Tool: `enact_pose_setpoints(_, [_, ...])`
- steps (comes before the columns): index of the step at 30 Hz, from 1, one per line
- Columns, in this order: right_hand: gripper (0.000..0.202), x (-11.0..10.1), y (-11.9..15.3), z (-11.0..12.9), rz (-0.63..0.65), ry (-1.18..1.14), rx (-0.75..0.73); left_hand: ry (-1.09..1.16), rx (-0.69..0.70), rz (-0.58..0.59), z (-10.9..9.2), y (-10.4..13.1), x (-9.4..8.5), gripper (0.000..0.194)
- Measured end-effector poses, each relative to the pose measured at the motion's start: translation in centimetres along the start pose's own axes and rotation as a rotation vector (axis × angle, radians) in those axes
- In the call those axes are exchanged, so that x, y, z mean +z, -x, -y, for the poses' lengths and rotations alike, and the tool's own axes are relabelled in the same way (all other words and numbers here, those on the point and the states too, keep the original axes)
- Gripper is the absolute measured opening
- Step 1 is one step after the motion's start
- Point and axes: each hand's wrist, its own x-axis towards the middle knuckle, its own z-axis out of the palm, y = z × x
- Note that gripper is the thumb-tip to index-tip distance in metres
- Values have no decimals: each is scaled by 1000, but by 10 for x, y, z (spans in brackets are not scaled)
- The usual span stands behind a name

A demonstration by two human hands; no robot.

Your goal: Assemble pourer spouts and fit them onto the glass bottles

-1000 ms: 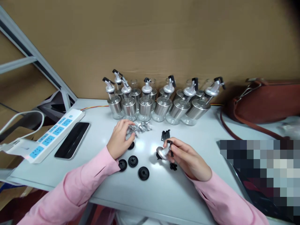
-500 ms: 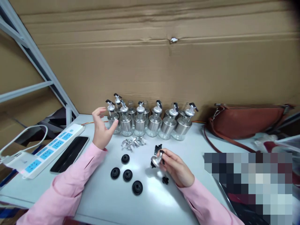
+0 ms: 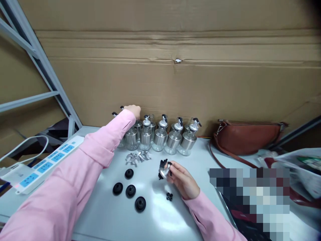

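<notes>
My right hand pinches a silver bottle pourer with black parts, held just above the table. Over the left end of the bottle rows reaches my left hand; its fingers are turned away and hidden. Glass bottles with steel bands, such as this front one, stand in rows, several topped by silver spouts with black levers. In front of them lies a heap of small silver pieces. Several round black caps, among them this one, rest nearer me. A small black piece lies below the pourer.
A white power strip lies at the left beside a metal shelf frame. Behind the bottles rises a cardboard wall. A brown leather bag sits at the right, with a blurred-out patch nearer me.
My left hand has moved from beside the leftmost bottles up and right, over them, its sleeve now covering some bottles and the phone. My right hand still holds the pourer. The view has shifted slightly.
</notes>
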Motion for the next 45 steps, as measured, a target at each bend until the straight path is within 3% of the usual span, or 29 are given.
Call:
enact_pose_setpoints(4, [36,0,1,1,3,-6,-10,-41,26,-31,3,3,-6,29])
enact_pose_setpoints(9, [35,1,2,4,4,-13,-22,-49,7,-250,25,28,-31,32])
enact_pose_setpoints(10, [34,1,3,4,6,-13,-26,-41,-7,-326,30,33,-37,33])
enact_pose_setpoints(14, [33,2,3,6,1,-8,-44,285,-3,-909,42,56,-52,39])
enact_pose_setpoints(16, [32,1,3,7,-14,-3,-47,617,144,-1105,39,66,-51,40])
enact_pose_setpoints(17, [32,0,3,7,-24,-2,-48,804,258,-1141,35,72,-47,37])
enact_pose_setpoints(20, [32,-1,3,8,-50,-6,-56,1291,546,-943,14,91,-25,24])
enact_pose_setpoints(23, [33,-1,3,8,-54,-6,-59,1608,579,-659,-10,109,11,30])
enact_pose_setpoints(28, [32,-1,3,5,-59,0,-55,1753,701,-240,-39,132,72,32])
enact_pose_setpoints(33, [31,0,3,9,-127,56,-115,1708,736,-124,-50,146,101,31])
enact_pose_setpoints(40, [27,23,1,50,-318,242,-351,1705,718,-45,-53,150,105,35])
enact_pose_setpoints(42, [29,35,0,68,-306,312,-426,1712,716,-26,-52,151,105,35])
enact_pose_setpoints(45, [37,54,-3,95,-113,536,-515,1717,704,-10,-53,152,106,36])
